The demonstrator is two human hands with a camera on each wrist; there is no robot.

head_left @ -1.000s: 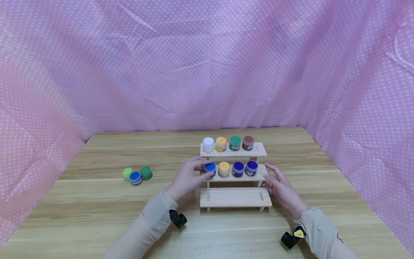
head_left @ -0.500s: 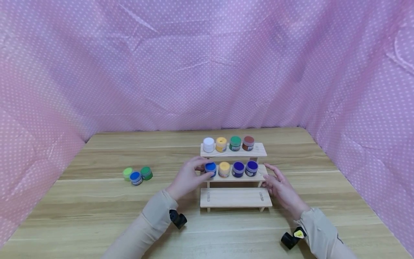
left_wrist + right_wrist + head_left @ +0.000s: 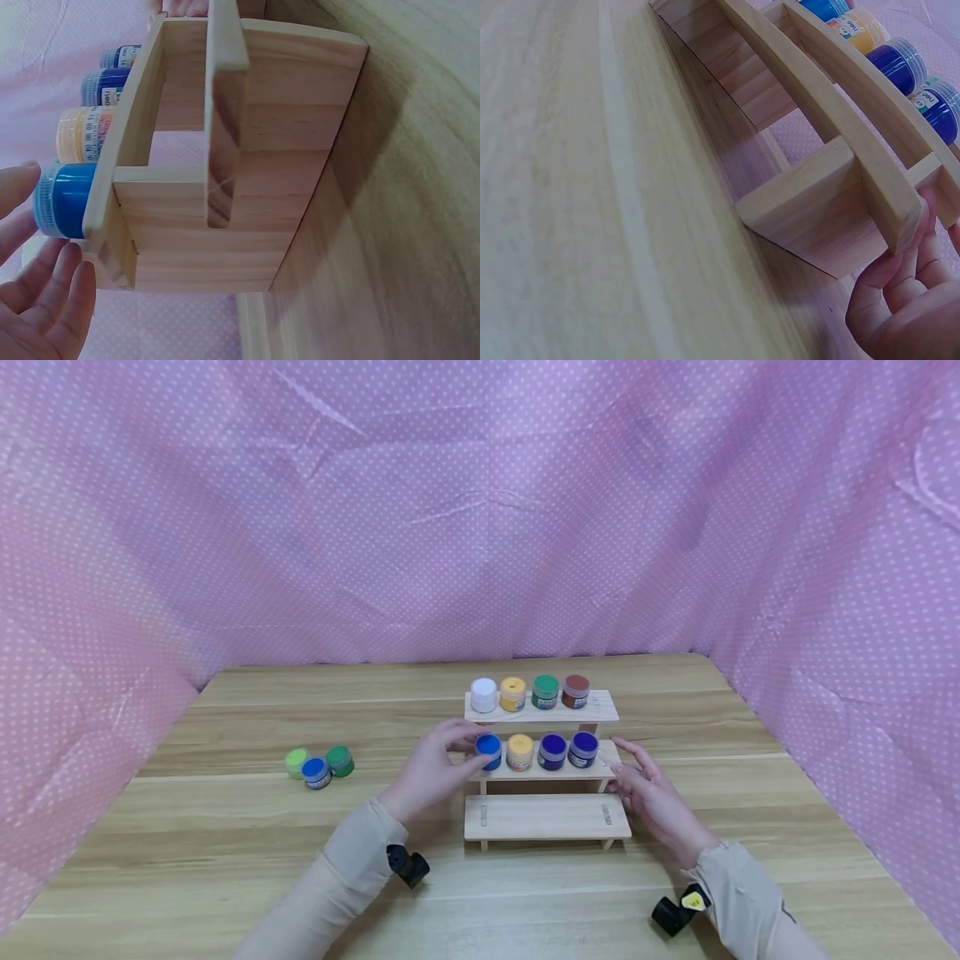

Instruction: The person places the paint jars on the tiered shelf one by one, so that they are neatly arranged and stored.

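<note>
At 9 o'clock from the three-step pale wooden stand, 3 small round plastic jars sit close tog. on the wood-grain table: light-green jar, loose blue jar at its 4 o'clock, dark-green jar at the loose blue one's 2 o'clock.

Next, L hand, w/ a black wrist camera by its beige sleeve. Thumb + fingers curve narrowly round the bright-blue round plastic jar; can't tell how firmly. That jar's upright at L end of the middle shelf, lid up.

At its 3 o'clock, same row: pale-yellow jar, then 2 deep-violet jars.

Top shelf, at 12 o'clock, L to R: white jar, deeper-yellow jar, green-lidded jar, brown-red jar.

R hand is at 4 o'clock from middle shelf's R end, fingers bent round it in a narrow hold; exact contact pts unclear. Pink dotted cloth hangs at 12 o'clock, behind table.
</note>
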